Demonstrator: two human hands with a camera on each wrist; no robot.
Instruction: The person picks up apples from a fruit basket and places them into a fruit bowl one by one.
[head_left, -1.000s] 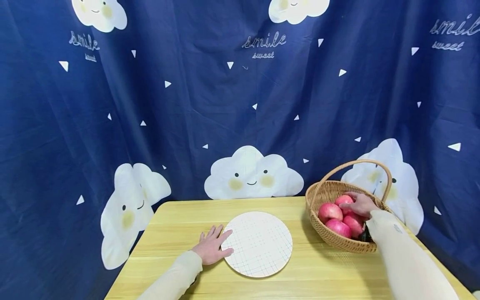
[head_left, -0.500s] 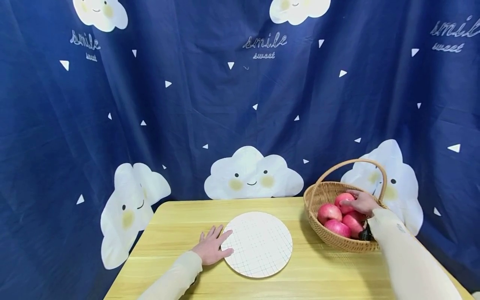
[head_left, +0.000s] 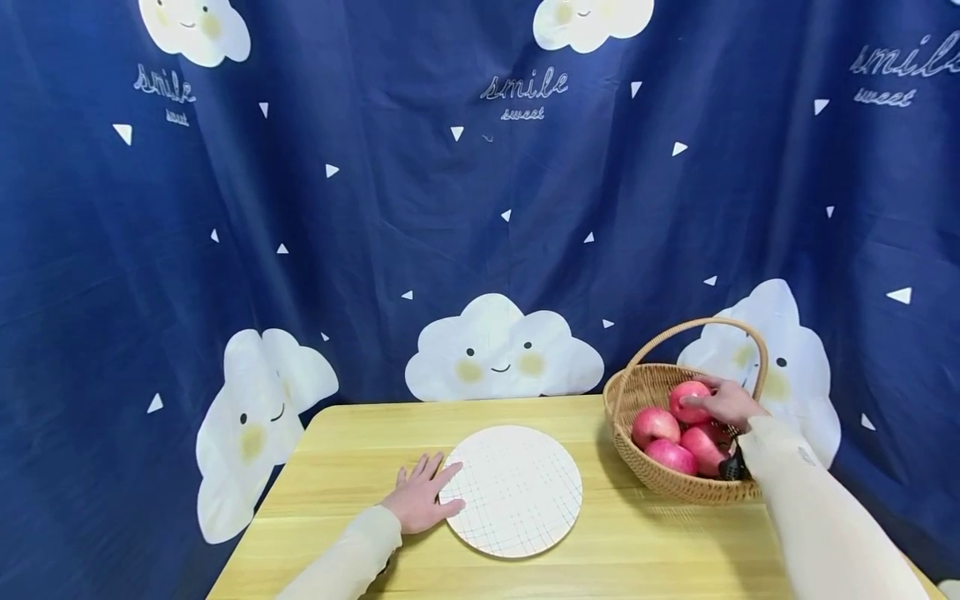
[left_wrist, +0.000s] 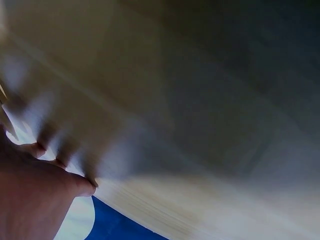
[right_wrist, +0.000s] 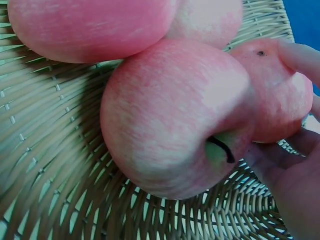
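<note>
A wicker basket (head_left: 675,487) with an arched handle holds several red apples. My right hand (head_left: 733,402) reaches inside it and grips the rearmost apple (head_left: 687,403), thumb on the near side. In the right wrist view the fingers curl round that apple (right_wrist: 272,100), while a stemmed apple (right_wrist: 175,120) lies against it in front. Flat on the wooden table, my left hand (head_left: 417,500) rests with fingers spread. Its thumb and index finger touch the left rim of a round white plate (head_left: 513,492) with a faint grid pattern.
The pale wooden table (head_left: 360,437) carries the plate at its middle and the basket at its right back corner. Behind hangs a dark blue curtain (head_left: 420,208) with smiling clouds. The basket's handle (head_left: 693,323) arches above the right hand.
The basket has shifted slightly left, its handle too. My right hand's fingers have settled round the rear apple, which now shows a little higher. My left hand stays put at the plate.
</note>
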